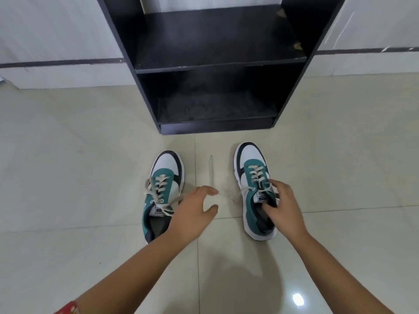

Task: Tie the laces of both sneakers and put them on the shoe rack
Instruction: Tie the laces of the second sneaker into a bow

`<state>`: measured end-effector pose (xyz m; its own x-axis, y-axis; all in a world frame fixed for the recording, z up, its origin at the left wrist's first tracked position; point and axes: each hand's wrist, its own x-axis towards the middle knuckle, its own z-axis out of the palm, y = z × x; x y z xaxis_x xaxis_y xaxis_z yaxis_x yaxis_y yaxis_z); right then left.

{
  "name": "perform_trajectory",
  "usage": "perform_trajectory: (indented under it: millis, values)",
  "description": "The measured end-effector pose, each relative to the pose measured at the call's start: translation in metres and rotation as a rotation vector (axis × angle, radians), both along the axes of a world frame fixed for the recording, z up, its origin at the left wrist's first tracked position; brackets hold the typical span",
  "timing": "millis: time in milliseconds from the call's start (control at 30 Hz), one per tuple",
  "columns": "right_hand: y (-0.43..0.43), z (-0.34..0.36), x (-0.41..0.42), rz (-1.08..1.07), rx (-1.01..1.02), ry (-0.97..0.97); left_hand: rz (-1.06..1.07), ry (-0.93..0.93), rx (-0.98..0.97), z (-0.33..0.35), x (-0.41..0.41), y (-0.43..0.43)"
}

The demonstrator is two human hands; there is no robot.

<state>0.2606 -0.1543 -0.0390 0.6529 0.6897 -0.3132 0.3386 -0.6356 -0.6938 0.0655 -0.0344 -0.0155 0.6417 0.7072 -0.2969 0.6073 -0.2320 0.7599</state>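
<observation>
Two green, white and black sneakers stand on the tiled floor, toes toward the rack. The left sneaker (162,191) has loose cream laces hanging over its sides. The right sneaker (251,175) has one lace end (211,171) lying stretched on the floor to its left. My right hand (282,207) grips the right sneaker at the tongue and collar, thumb inside the opening. My left hand (192,208) hovers between the two sneakers, fingers apart and curved, just next to the loose lace. The black shoe rack (217,64) stands straight ahead with bare shelves.
Cream floor tiles (68,177) spread around the shoes. A pale wall with a dark stripe (56,63) runs behind the rack. A red bangle (68,310) shows on my left wrist at the bottom edge.
</observation>
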Motion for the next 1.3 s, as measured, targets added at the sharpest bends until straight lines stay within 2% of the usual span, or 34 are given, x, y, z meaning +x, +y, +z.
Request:
perform_trajectory:
  millis: [100,233,367,567,700,767,867,1000,1067,1133,1300]
  values:
    - [0.003,0.000,-0.011,0.005,0.025,-0.004,-0.034,0.013,-0.089,-0.003,0.010,0.001]
    - [0.004,-0.003,-0.044,0.108,0.068,0.078,-0.120,0.006,-0.081,-0.005,0.014,-0.001]
    - [0.001,0.003,-0.043,0.117,0.016,0.106,-0.153,0.018,0.056,-0.009,0.008,-0.003]
    - [0.006,0.014,-0.024,0.187,-0.084,-0.012,-0.136,0.131,0.242,-0.007,0.013,-0.003]
    - [0.007,0.019,-0.014,0.114,-0.084,0.053,-0.090,0.159,0.255,0.000,0.013,0.004]
    - [0.007,0.022,-0.011,0.190,-0.116,0.047,-0.096,0.158,0.218,0.001,0.011,0.008]
    - [0.014,0.027,-0.019,0.394,-0.156,-0.090,-0.184,0.157,0.225,-0.001,0.015,0.008]
    - [0.024,0.031,-0.022,0.498,-0.211,-0.288,-0.282,0.233,0.451,-0.005,0.025,0.007]
    - [0.026,0.031,-0.022,0.539,-0.251,-0.312,-0.323,0.261,0.512,-0.004,0.024,0.009]
    - [0.025,0.033,-0.016,0.499,-0.231,-0.234,-0.337,0.310,0.563,-0.002,0.020,0.012]
    - [0.017,0.031,0.004,0.185,-0.059,-0.154,-0.289,0.390,0.627,-0.003,0.010,0.012]
